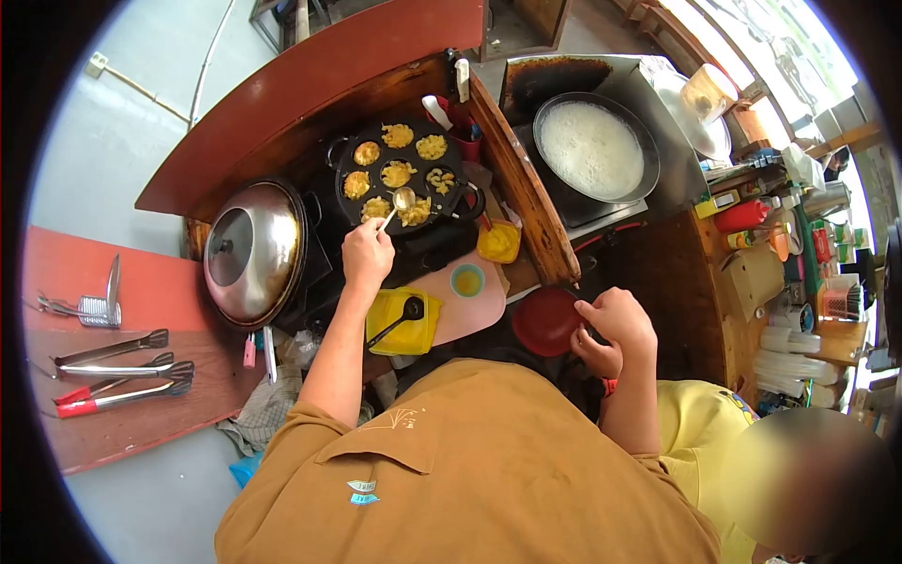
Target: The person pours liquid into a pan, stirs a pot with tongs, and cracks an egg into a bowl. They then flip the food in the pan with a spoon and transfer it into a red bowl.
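Note:
My left hand is closed around the handle of a metal spoon. The spoon's bowl is over the lower wells of a black pan with round hollows. Several yellow, egg-like pieces sit in those hollows, some browned. My right hand has curled fingers at the rim of a round red bowl; its grip is partly hidden. Just below it, another person's hand, with a red wristband, is also beside the bowl.
A domed lidded pan stands left of the hollowed pan. Nearby are a yellow tray with a black ladle, a cup and a yellow container. A wooden partition separates a wok of white liquid. Tongs lie left.

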Tool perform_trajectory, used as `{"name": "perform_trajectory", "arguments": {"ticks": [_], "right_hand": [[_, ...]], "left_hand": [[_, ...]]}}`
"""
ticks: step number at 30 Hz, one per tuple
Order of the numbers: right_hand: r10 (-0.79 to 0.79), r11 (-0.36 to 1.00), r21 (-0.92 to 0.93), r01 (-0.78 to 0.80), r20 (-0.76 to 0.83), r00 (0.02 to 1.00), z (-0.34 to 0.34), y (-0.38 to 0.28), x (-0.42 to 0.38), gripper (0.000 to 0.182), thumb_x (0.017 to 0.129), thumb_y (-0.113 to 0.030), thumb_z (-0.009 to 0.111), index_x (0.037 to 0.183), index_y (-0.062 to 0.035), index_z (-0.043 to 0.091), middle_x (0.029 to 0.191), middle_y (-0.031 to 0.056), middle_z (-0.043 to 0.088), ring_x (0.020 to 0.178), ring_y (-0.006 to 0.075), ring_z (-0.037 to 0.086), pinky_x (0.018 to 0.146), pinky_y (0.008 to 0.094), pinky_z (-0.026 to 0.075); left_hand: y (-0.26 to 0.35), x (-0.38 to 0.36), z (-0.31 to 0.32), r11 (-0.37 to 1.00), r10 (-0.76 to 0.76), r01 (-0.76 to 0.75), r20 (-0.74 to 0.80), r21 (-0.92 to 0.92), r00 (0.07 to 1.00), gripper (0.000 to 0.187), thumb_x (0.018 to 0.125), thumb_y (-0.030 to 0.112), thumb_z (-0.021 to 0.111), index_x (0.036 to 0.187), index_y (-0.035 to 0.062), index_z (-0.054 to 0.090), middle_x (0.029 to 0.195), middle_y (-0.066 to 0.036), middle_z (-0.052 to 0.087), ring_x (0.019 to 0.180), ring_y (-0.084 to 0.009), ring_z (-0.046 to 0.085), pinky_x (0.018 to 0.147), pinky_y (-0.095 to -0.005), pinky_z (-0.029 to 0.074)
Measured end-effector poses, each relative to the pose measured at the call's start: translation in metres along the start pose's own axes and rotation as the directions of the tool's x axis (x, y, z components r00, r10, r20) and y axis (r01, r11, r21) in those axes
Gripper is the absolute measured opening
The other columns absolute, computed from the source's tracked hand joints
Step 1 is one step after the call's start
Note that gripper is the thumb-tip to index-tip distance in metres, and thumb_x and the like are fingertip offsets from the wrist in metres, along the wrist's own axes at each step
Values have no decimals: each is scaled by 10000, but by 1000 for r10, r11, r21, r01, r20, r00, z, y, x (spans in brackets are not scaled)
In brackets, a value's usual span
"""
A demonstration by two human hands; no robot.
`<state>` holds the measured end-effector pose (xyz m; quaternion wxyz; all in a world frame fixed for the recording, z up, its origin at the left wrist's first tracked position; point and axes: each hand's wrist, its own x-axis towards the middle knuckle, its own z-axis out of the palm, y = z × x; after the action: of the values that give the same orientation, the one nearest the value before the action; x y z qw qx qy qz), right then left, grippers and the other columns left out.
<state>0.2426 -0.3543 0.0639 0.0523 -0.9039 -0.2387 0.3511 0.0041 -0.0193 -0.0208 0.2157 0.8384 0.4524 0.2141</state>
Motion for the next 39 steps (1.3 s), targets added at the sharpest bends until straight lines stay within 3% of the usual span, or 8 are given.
{"name": "perform_trajectory", "arguments": {"ticks": [3, 9, 11, 18, 22, 28, 35, 39], "right_hand": [[25, 994, -109, -28, -35, 999, 27, 3, 0, 503, 872, -458, 691, 898, 42, 734, 931, 237, 721, 925, 391, 701, 821, 464, 567], [75, 996, -37, -84, -192, 978, 61, 14, 13, 453, 886, -414, 678, 1003, 22, 704, 1007, 240, 714, 956, 399, 687, 838, 476, 552], [42, 999, 4, -42, -226, 973, 64, 16, 14, 415, 896, -384, 667, 955, 25, 699, 980, 244, 710, 942, 409, 681, 826, 487, 547], [-196, 972, 80, 220, -230, 953, 62, 11, 10, 355, 935, -259, 615, 787, 62, 647, 862, 296, 646, 869, 477, 622, 764, 524, 508], [-139, 959, 225, 174, -165, 976, 53, 9, 8, 349, 942, -247, 612, 803, 71, 647, 866, 304, 639, 845, 484, 611, 741, 519, 493], [-160, 927, 317, 201, -150, 976, 39, -5, 2, 361, 950, -257, 625, 831, 83, 647, 843, 299, 636, 829, 471, 615, 723, 491, 493], [-313, 847, 285, 449, -414, 855, 22, -45, 22, 312, 932, -245, 633, 806, 37, 678, 684, 262, 612, 694, 451, 622, 652, 491, 483], [-350, 849, 156, 505, -551, 758, 28, -57, 58, 354, 922, -294, 624, 779, 25, 675, 729, 265, 636, 750, 460, 636, 695, 529, 486]], "left_hand": [[-4, -2, -6, 1000, 28, -29, -58, -8, 998, 191, 842, 60, 622, 1004, 36, 719, 880, -216, 710, 820, -415, 687, 737, -488, 548], [-16, -1, -3, 997, 77, -77, 21, -6, 997, 196, 835, 59, 628, 1007, 29, 715, 869, -223, 709, 816, -411, 688, 730, -477, 551], [-9, -1, -3, 993, 40, -42, -13, -114, 999, 189, 840, 59, 624, 1003, 32, 717, 872, -224, 711, 815, -414, 688, 734, -484, 549], [-19, 42, 25, 999, -15, 11, -85, -51, 996, 188, 856, 84, 626, 1010, 57, 730, 893, -222, 717, 839, -420, 695, 758, -489, 561], [2, 57, 13, 983, -32, 37, -32, 178, 999, 223, 868, 115, 586, 1021, 71, 742, 896, -225, 722, 830, -422, 702, 778, -504, 572], [6, 62, 30, 983, 70, -66, -13, 171, 997, 237, 851, 107, 551, 978, 21, 732, 917, -227, 716, 845, -422, 703, 782, -491, 574], [-1, 65, 24, 981, -16, 5, 55, 194, 998, 236, 843, 92, 551, 955, 21, 745, 878, -248, 716, 894, -439, 703, 799, -509, 576], [3, 70, 14, 991, -48, 56, -65, 124, 997, 221, 834, 75, 555, 925, 19, 749, 881, -254, 715, 895, -446, 701, 805, -513, 573]]}}
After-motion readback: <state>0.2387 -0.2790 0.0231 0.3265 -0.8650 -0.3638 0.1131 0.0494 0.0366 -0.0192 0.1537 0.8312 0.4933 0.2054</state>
